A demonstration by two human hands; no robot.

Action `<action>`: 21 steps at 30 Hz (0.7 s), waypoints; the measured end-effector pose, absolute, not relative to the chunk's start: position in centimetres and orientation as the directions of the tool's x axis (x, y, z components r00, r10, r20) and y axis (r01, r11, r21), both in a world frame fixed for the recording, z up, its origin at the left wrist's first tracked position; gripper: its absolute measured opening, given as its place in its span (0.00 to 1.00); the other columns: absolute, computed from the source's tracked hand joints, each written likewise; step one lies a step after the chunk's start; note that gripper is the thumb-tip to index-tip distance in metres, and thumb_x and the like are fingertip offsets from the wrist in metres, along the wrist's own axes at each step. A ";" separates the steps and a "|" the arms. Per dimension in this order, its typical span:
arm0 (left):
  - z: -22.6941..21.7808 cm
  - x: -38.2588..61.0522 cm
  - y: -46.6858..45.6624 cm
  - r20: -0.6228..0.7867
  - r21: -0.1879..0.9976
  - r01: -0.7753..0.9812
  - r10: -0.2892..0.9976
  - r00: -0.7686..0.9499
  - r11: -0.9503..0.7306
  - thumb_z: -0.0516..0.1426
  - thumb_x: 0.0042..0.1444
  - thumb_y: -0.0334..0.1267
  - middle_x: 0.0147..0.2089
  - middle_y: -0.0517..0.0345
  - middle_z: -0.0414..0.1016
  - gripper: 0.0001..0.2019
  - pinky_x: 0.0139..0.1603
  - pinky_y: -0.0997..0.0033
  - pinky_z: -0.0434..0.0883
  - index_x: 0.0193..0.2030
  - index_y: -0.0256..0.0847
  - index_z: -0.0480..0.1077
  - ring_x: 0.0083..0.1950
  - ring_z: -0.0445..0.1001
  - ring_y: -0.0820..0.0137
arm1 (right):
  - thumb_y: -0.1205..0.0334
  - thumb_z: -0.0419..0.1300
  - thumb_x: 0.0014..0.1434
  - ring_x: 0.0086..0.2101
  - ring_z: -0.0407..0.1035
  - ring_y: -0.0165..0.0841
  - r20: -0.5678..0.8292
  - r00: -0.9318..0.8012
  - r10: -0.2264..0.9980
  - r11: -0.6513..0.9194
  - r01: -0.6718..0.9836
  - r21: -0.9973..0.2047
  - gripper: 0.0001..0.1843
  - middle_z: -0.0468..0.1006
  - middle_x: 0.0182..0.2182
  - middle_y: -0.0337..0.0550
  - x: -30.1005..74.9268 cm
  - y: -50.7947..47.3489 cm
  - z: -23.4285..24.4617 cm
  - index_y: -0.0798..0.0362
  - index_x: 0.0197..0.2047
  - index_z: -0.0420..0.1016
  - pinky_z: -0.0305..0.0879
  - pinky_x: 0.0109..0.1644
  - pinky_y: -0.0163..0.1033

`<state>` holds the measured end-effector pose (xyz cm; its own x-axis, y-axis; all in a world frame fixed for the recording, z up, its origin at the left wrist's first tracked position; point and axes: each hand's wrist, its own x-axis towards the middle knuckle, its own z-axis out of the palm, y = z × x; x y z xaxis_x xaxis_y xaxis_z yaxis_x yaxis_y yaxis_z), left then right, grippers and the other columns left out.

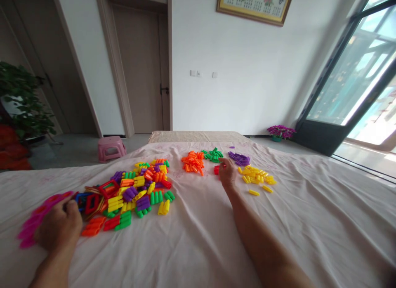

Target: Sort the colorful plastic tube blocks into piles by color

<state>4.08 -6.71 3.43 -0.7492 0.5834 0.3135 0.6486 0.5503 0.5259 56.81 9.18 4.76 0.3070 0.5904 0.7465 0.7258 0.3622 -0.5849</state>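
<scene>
My left hand (60, 227) rests curled on the pale sheet (198, 246) beside a mixed heap of coloured plastic blocks (136, 189), its fingers touching blue and red frame pieces (89, 201). My right hand (227, 172) reaches far out, fingers closed at a small group of red blocks (216, 169). Around it lie sorted piles: orange (193, 162), green (213, 154), purple (239, 158) and yellow (255, 175).
Pink flat pieces (34, 222) lie left of my left hand. A pink stool (111, 147) stands on the floor beyond the bed. A plant (24, 98) is at left, a door (140, 69) ahead, glass doors (355, 81) at right, a flower pot (280, 132) by the wall.
</scene>
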 end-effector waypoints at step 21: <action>4.4 4.7 -6.8 0.305 0.434 0.681 0.615 -0.727 0.590 0.45 0.59 0.59 0.50 0.36 0.78 0.35 0.33 0.61 0.63 0.65 0.39 0.68 0.39 0.76 0.52 | 0.54 0.60 0.65 0.38 0.74 0.34 0.504 -0.745 0.437 0.886 0.262 -0.381 0.14 0.81 0.40 0.44 43.0 0.3 4.7 0.48 0.51 0.79 0.69 0.44 0.36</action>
<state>4.68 -6.78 4.38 -0.7271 0.6150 0.3050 0.6809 0.5896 0.4344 43.00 0.32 4.66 -0.7449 0.4372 0.5039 0.2624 0.8865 -0.3812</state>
